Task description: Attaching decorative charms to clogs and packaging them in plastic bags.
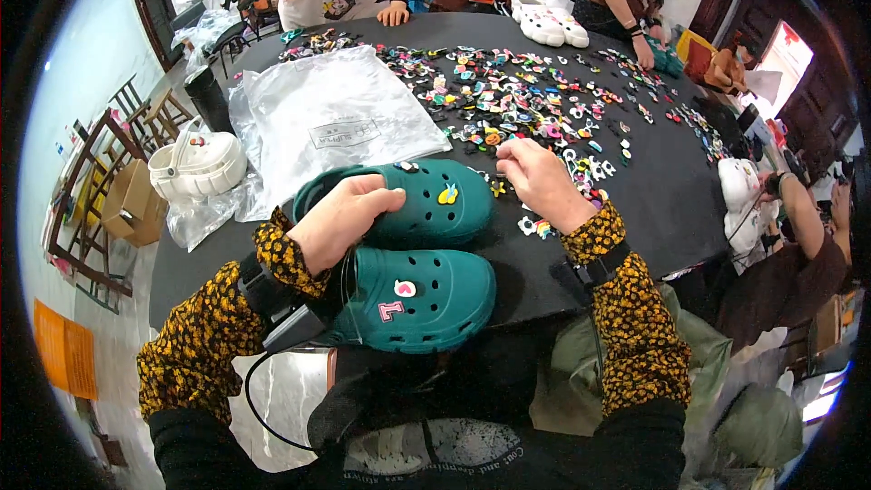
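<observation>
Two dark green clogs lie side by side at the table's near edge, toes to the right. My left hand (337, 220) grips the far clog (467, 209) at its opening, thumb on top and the other fingers mostly hidden. A yellow charm (448, 194) sits on that clog. The near clog (454, 295) bears a white charm with a pink heart (405, 289) and a pink letter-shaped charm (391, 311). Beside the far clog's toe, my right hand (544, 183) has its fingers pressed together above loose shoe charms (526, 100); anything between the fingertips is hidden.
A clear plastic bag (318, 95) lies flat on the black table (626, 218). White clogs (198, 163) and a black tumbler (209, 100) stand at left, more white clogs (549, 25) at the far side. Other people sit or stand around the table, at the back and right.
</observation>
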Available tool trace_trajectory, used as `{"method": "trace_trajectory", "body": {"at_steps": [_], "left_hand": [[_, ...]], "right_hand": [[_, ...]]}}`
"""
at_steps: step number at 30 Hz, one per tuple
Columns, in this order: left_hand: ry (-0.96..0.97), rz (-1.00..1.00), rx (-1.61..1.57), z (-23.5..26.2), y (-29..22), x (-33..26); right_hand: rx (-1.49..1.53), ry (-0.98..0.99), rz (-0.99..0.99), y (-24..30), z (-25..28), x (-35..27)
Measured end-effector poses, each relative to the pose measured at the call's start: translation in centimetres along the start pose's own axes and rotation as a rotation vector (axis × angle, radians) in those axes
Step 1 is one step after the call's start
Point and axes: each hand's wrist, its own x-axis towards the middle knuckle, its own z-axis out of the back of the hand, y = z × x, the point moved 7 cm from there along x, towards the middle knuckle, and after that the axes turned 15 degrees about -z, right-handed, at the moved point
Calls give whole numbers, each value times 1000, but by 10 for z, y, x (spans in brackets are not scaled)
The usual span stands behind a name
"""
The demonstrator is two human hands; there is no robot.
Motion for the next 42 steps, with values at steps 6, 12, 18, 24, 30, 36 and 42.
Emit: {"method": "trace_trajectory", "body": {"at_steps": [6,12,18,24,30,36,42], "left_hand": [[36,-77,23,5,-2,1],[47,-39,29,10,2,-1],[53,39,-36,1,-1,-5],[98,43,-43,8,22,4],[89,-30,-110,-1,6,0],[-102,21,-50,7,-5,-1],[-202,62,-378,19,18,6]], "right_hand": [[115,-55,143,42,13,-4],[127,-88,258,78,0,-5],[-103,-72,485,114,-28,2],[-152,-52,635,120,-41,9],[-283,-147,760,128,-50,3],[-261,-172,764,122,-55,8],[-298,-194,796,131,-53,-2]]}}
